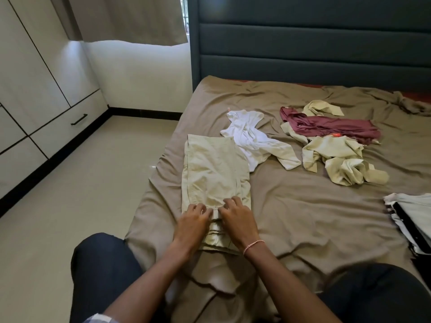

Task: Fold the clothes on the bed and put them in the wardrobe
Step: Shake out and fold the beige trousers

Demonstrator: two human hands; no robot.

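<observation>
Head cam was the only view, looking down at the bed [303, 206] with its brown sheet all wrinkled. The pants [214, 173], khaki ones, lay flat near the bed's left edge, folded long and narrow, with the near end right in front of the person. Both hands were on that near end, side by side and almost touching: the left hand [192, 223] had its fingers curled into the fabric, and the right hand [238, 220] was bunching the cloth the same way, so both were gripping the pants. A pink bracelet [253, 244] sat on the right wrist. Just past the pants a crumpled white shirt [251, 138] overlapped their far right corner. Further right, a maroon top [331, 127] lay across a heap of beige clothes [338, 159]. A folded stack [410, 217] poked in at the right edge. The wardrobe [35, 89] stood off to the left across the floor, doors closed, and the dark headboard [303, 43] was at the back.
</observation>
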